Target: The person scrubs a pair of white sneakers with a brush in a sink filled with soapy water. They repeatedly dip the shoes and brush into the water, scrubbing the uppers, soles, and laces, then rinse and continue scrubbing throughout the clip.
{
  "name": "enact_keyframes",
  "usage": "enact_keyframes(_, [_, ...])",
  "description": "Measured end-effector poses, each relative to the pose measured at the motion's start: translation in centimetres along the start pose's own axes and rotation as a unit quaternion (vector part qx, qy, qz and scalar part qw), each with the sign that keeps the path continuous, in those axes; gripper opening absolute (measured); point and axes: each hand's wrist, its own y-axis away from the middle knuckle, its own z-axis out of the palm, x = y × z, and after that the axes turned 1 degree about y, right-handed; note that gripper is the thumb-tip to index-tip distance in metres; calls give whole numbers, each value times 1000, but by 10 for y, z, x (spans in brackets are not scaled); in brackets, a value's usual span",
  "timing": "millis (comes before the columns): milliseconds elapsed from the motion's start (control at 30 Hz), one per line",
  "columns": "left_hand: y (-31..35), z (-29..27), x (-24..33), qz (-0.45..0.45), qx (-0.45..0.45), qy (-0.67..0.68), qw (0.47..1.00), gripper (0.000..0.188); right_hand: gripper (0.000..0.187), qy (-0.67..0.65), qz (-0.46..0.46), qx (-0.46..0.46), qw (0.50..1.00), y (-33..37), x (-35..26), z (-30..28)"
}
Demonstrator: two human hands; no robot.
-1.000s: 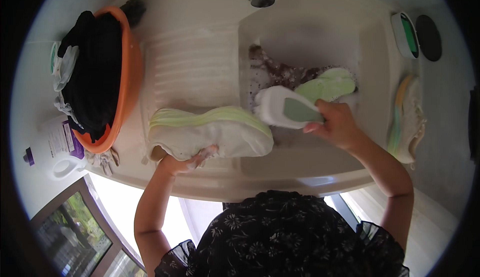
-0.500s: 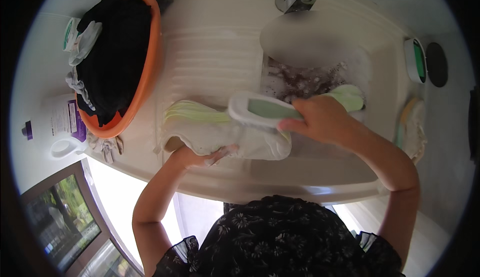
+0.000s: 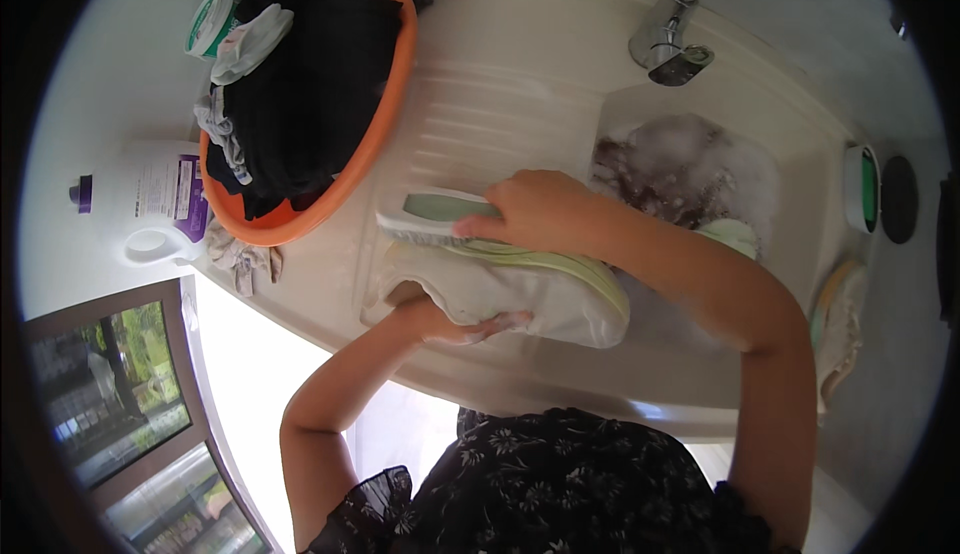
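A white shoe with a pale yellow-green sole (image 3: 560,299) lies tilted on its side over the sink's front part. My left hand (image 3: 470,326) grips it from below and near its opening, with suds on the fingers; part of the hand is hidden by the shoe. My right hand (image 3: 545,209) is closed round a scrubbing brush (image 3: 445,208) with a white body and a grey-green top. The bristles are at the sole near the heel end. In the sudsy basin, a second pale green-and-white shoe (image 3: 732,236) shows partly behind my right forearm.
An orange tub (image 3: 375,119) piled with black clothes (image 3: 310,84) stands left on the ribbed drainboard (image 3: 480,119). Beside it are a white detergent jug (image 3: 155,199) and a small cloth (image 3: 245,259). The tap (image 3: 668,44) rises behind the basin's dark, foamy water (image 3: 680,169).
My right hand has carried the brush left, from above the shoe's toe half to the heel end of its sole. The whole view has shifted, and the tap now shows higher and farther right.
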Motion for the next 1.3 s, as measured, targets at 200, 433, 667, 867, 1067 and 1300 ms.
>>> enact_keyframes(200, [7,-2,21,79,40,-116,989,40,61,55,6,-95,994,57,36,-29])
enact_keyframes(433, [-17,17,13,181,118,-43,976,27,56,68,-40,14,997,29,-6,-2])
enact_keyframes(667, [-14,18,15,202,123,-122,964,31,59,96,44,-79,991,97,13,-25])
enact_keyframes(867, [-50,3,29,67,120,-61,989,23,61,76,73,52,993,74,-4,-10])
enact_keyframes(1067, [-61,1,31,99,221,-109,964,25,62,113,99,53,987,113,6,-26])
enact_keyframes(1300, [-67,-14,26,10,236,239,942,51,60,69,157,140,975,88,21,-33])
